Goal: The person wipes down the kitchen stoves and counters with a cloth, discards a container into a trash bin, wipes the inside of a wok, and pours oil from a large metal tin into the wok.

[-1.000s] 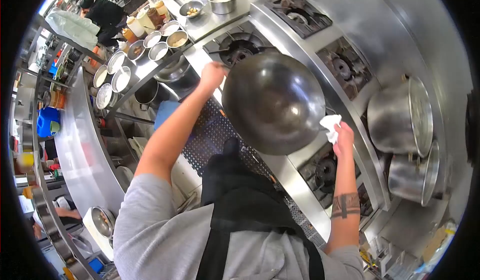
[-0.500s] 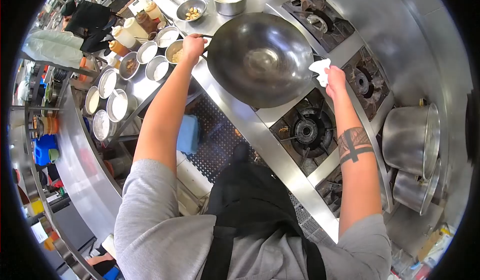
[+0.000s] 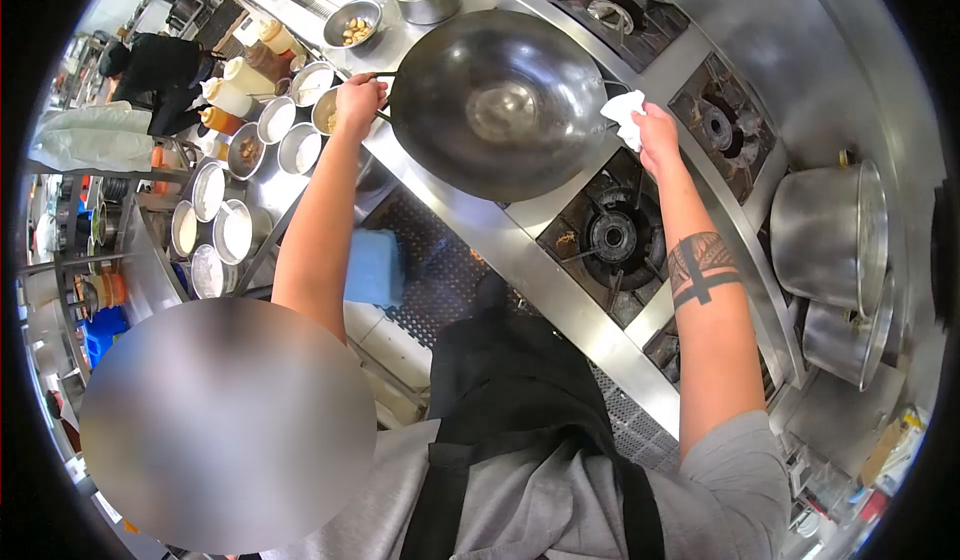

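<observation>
Wok [image 3: 500, 110] has shifted leftward along stove [image 3: 550, 285].

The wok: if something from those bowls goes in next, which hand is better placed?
Probably the left hand: it grips the wok beside the metal bowls, whereas the right hand is at the opposite handle with a white cloth.

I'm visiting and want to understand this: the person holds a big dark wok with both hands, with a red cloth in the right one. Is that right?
Not quite: the cloth in the right hand is white, not red, as the head view shows. The left hand does hold the big dark wok too.
</observation>
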A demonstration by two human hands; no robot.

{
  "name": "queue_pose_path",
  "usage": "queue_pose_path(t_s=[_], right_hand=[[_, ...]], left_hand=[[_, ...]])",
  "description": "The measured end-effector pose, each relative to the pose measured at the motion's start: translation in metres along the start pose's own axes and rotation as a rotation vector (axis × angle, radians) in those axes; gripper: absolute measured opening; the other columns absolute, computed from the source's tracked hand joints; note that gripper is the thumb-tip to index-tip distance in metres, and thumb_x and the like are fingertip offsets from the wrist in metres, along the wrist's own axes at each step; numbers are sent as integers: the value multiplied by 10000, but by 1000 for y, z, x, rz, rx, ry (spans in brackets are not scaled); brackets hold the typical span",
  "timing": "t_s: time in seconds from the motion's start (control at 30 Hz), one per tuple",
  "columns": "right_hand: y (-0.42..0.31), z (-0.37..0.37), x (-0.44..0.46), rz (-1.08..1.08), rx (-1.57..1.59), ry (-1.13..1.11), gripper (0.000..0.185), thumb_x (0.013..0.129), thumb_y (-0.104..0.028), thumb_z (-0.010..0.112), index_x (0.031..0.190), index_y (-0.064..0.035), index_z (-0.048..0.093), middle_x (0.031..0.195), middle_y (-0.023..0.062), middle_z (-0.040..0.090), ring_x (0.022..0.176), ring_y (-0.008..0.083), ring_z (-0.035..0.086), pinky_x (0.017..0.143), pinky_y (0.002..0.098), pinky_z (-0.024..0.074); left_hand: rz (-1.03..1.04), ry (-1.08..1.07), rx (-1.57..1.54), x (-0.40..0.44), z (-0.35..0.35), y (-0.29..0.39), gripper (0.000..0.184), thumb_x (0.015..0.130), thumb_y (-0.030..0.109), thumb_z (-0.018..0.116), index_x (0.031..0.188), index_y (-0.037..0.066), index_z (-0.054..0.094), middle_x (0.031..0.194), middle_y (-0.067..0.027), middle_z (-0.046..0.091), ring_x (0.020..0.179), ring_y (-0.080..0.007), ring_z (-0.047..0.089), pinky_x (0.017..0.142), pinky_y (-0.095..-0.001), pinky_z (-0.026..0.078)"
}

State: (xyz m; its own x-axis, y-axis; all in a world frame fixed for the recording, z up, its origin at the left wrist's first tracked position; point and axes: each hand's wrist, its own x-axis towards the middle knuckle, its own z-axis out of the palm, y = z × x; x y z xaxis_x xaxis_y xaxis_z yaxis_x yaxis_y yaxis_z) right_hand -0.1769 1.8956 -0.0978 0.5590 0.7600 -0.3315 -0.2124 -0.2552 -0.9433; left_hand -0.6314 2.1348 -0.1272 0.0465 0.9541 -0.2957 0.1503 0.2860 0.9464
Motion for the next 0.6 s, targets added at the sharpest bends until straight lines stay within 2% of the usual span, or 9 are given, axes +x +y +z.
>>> queue_pose_path(t_s=[0.03,0.1,0.2,0.3,0.37,0.43,0.5,0.53,0.6], right_hand=[[-4,-1,-6,-12,6,-3,394,934,-13,593,1313,94,581,1166,172,690,977,249,688,823,350,535],[3,-14,-20,-74,-74,38,417,932,-22,604,1331,91,573,1196,176,682,1012,246,678,853,347,528],[45,-52,-54,-208,-197,157,449,922,-34,631,1346,97,562,1272,168,650,1122,223,616,945,337,482],[70,-77,-158,-40,188,102,259,923,33,594,1178,30,641,1120,98,670,1002,177,625,847,322,503],[114,-100,-221,73,278,70,258,934,39,570,1184,18,629,1109,92,682,994,192,655,850,331,531],[141,-119,-285,272,331,9,251,952,28,559,1199,19,602,1121,119,687,968,234,686,826,369,572],[161,-128,-336,415,384,-18,227,961,20,549,1187,12,572,1103,139,679,924,252,694,786,390,594],[168,-131,-358,455,365,-93,223,982,-12,530,1201,12,562,1113,145,677,942,263,695,800,402,592],[174,-126,-395,517,465,-193,258,1057,-157,453,1242,-18,565,1145,135,671,1038,267,681,880,426,569]], left_hand=[[5,-2,2,0,-3,-4,425,940,163,602,1277,-96,612,1091,-208,726,942,-260,704,845,-371,544],[168,198,316,-7,-6,-9,435,936,250,642,1219,-80,645,1085,-203,717,979,-295,694,883,-390,530],[298,386,424,-47,-20,-30,472,932,324,656,1200,-65,655,1084,-213,711,1016,-339,680,930,-407,508],[355,575,399,-135,-18,-93,356,946,266,619,1088,-59,646,1077,-231,674,994,-381,644,904,-454,495],[229,500,468,-230,-2,-130,287,962,183,576,1085,-68,638,1041,-250,663,969,-373,640,897,-453,496],[273,244,413,-351,37,-153,204,956,138,578,1023,-18,691,1011,-235,690,980,-385,654,883,-455,511],[359,-153,474,-461,80,-157,222,945,156,614,1085,7,699,1075,-223,692,1043,-388,654,945,-455,511],[382,-321,431,-510,104,-143,299,943,166,634,1199,19,675,1174,-223,671,1141,-378,624,1018,-439,484],[692,-510,534,-582,143,-124,523,952,238,653,1413,26,529,1440,-209,531,1323,-398,502,1110,-453,413]])
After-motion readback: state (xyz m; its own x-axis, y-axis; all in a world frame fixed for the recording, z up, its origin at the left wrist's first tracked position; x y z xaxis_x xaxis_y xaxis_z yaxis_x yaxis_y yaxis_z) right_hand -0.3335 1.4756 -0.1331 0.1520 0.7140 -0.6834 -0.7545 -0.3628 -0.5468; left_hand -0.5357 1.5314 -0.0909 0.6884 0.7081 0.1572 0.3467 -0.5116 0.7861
